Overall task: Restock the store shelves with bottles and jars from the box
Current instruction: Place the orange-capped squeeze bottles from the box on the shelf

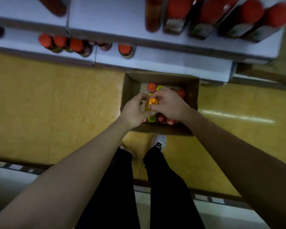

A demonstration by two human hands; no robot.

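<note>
An open cardboard box (191, 98) stands on the yellow floor against the shelf base, holding several bottles with red and yellow-green caps (151, 87). Both my hands are over the box. My left hand (134, 109) and my right hand (169, 104) grip an orange-capped bottle (153, 102) from either side, its cap showing between my fingers. The bottle's body is mostly hidden by my hands.
White shelves (163, 61) run along the top. The lower one carries several red-capped jars (61, 42), the upper one tall dark bottles with red caps (209, 15). My legs and shoes (158, 143) stand just behind the box. Another shelf edge (15, 169) lies behind me.
</note>
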